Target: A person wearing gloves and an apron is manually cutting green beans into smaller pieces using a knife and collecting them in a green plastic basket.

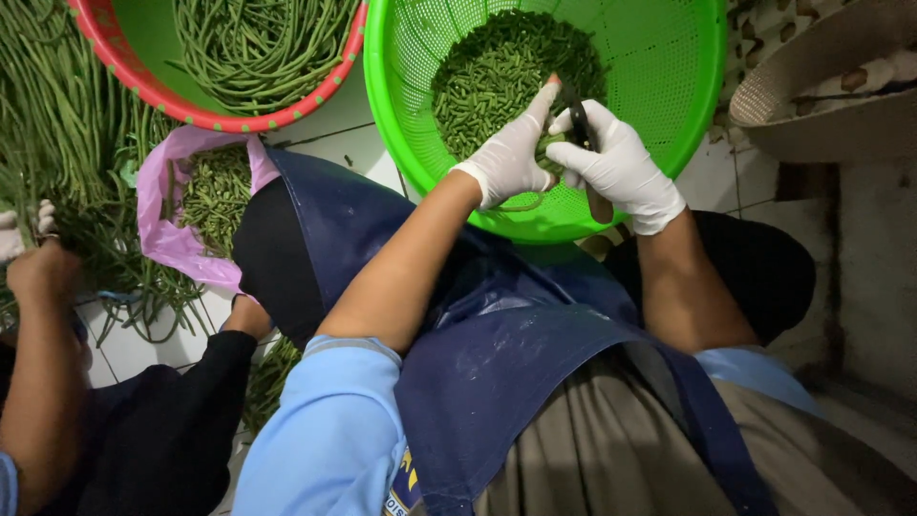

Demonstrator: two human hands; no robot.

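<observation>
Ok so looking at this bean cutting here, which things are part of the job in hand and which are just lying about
In use:
left hand, gloved, holding beans
right hand, gloved, gripping a knife
green basket with cut bean pieces
blue apron

Lying about:
red basket of long beans
pink bag of bean bits
loose long beans on the floor
another person's arm
woven hat
</observation>
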